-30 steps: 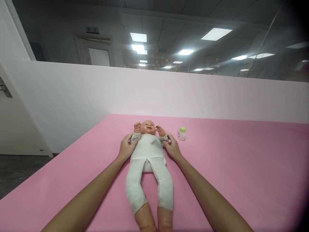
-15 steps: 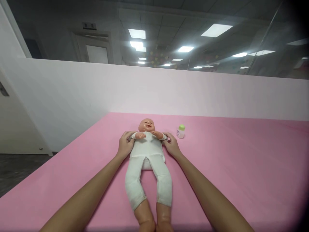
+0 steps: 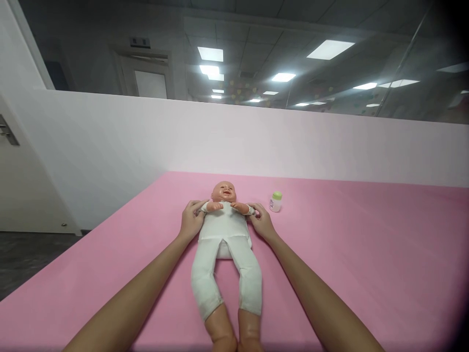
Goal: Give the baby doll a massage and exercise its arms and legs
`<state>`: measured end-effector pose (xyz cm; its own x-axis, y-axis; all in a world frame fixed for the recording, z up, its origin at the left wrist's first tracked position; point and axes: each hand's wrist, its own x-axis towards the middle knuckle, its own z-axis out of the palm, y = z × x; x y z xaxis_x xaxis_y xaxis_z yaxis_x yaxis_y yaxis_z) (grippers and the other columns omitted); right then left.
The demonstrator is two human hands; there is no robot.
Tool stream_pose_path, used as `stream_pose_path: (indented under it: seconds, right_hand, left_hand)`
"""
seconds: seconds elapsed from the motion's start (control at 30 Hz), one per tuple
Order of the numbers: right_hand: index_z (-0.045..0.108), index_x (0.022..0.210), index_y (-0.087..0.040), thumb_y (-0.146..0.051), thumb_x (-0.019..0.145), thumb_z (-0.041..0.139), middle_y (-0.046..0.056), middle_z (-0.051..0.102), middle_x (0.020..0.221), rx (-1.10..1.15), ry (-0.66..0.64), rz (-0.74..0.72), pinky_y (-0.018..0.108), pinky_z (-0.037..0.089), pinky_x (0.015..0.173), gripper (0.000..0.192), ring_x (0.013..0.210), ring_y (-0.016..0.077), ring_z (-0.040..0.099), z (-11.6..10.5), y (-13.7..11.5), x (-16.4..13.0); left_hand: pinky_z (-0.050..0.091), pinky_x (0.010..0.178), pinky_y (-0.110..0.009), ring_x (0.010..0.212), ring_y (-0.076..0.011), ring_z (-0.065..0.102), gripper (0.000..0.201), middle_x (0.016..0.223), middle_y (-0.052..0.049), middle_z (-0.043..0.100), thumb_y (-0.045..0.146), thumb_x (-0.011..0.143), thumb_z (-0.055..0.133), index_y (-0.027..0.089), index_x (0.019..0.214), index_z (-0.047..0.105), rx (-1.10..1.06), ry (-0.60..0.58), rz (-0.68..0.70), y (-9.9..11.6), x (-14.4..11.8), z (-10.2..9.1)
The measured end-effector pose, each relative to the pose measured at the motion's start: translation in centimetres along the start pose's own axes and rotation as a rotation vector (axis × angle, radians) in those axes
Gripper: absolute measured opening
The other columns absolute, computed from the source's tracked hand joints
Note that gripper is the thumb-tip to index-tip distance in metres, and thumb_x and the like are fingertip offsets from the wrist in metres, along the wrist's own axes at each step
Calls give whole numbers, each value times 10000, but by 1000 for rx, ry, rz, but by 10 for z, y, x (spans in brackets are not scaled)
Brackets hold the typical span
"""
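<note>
A baby doll [image 3: 224, 227] with a white cloth body lies on its back, head toward the wall and bare plastic feet toward me. My left hand [image 3: 191, 218] is closed round the doll's arm on the left side. On the other side, my right hand [image 3: 262, 220] grips the doll's other arm. Both doll forearms are bent in over its chest. Some of my fingertips are hidden behind the doll's sleeves. Just beyond my right hand stands a small clear bottle [image 3: 275, 203] with a green cap, touched by neither hand.
The doll and bottle are on a pink-covered table [image 3: 340, 254]. A low white wall [image 3: 256, 139] runs along its far edge, with dark glass above. At the left are a door [image 3: 25, 186] and dark floor.
The view has shifted very slightly, so everything appears a little lower and to the right. Both hands keep their hold on the doll's arms.
</note>
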<state>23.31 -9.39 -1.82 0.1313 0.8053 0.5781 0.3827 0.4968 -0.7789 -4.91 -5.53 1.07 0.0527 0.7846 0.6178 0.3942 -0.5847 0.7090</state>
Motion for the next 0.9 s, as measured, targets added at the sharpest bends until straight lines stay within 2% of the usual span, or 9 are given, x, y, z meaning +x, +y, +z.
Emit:
stream_pose_path:
  seconds: [0.13, 0.23, 0.3, 0.43, 0.53, 0.7, 0.8, 0.9]
  right_hand:
    - [581, 1184, -236, -403, 893, 593, 67, 683, 1119, 95, 55, 62, 376, 544, 822, 335, 984, 242, 636, 1, 1, 1]
    - [564, 1155, -229, -448, 895, 611, 67, 687, 1098, 116, 114, 111, 379, 536, 839, 343, 966, 239, 638, 0, 1, 1]
    - [573, 1141, -233, -439, 889, 617, 60, 687, 1091, 126, 106, 112, 375, 531, 831, 328, 947, 234, 637, -1, 1, 1]
    - [641, 1071, -241, -349, 844, 627, 50, 683, 1102, 63, 13, 41, 357, 518, 806, 252, 995, 246, 622, -1, -2, 0]
    - [659, 1038, -239, -335, 843, 625, 53, 683, 1096, 32, -29, 19, 354, 516, 799, 220, 1006, 250, 623, 0, -2, 0]
    - [587, 1183, -244, -390, 861, 639, 63, 681, 1147, 122, 71, 91, 363, 533, 825, 358, 1031, 248, 623, 0, 1, 0]
    - [608, 1155, -240, -394, 849, 645, 61, 692, 1140, 117, 74, 103, 364, 528, 834, 344, 1007, 246, 626, -1, -1, 0]
    - [662, 1076, -233, -358, 820, 653, 53, 705, 1115, 98, -21, 75, 356, 522, 838, 286, 1022, 252, 626, -1, -5, -1]
  left_hand:
    - [482, 829, -338, 984, -239, 631, 335, 1070, -56, 700, 261, 864, 578, 224, 1169, 711, 0, 58, -32, 7, -1, 0]
    - [467, 763, -322, 831, -213, 617, 225, 914, -34, 700, 323, 902, 561, 190, 1036, 684, -21, 108, -98, 10, -1, -3]
    - [463, 752, -320, 795, -206, 606, 224, 874, -27, 689, 343, 909, 556, 186, 1010, 680, -27, 104, -110, 9, -1, -3]
    - [477, 807, -335, 910, -227, 625, 332, 1016, -55, 689, 265, 848, 581, 217, 1140, 730, -5, 15, -26, 3, -2, 0]
    - [489, 849, -345, 994, -242, 636, 371, 1088, -72, 685, 220, 818, 584, 236, 1148, 752, -10, -14, 4, 1, -3, 2]
    - [490, 853, -356, 1049, -260, 656, 375, 1147, -77, 722, 297, 839, 636, 214, 1202, 676, -132, 68, -115, 0, -2, 2]
    - [486, 823, -347, 981, -250, 670, 309, 1079, -72, 740, 340, 847, 638, 194, 1117, 679, -149, 76, -138, -1, -1, 0]
    - [480, 824, -331, 978, -240, 669, 235, 1045, -50, 749, 263, 812, 625, 203, 1023, 710, -140, -9, -97, 0, -2, 0]
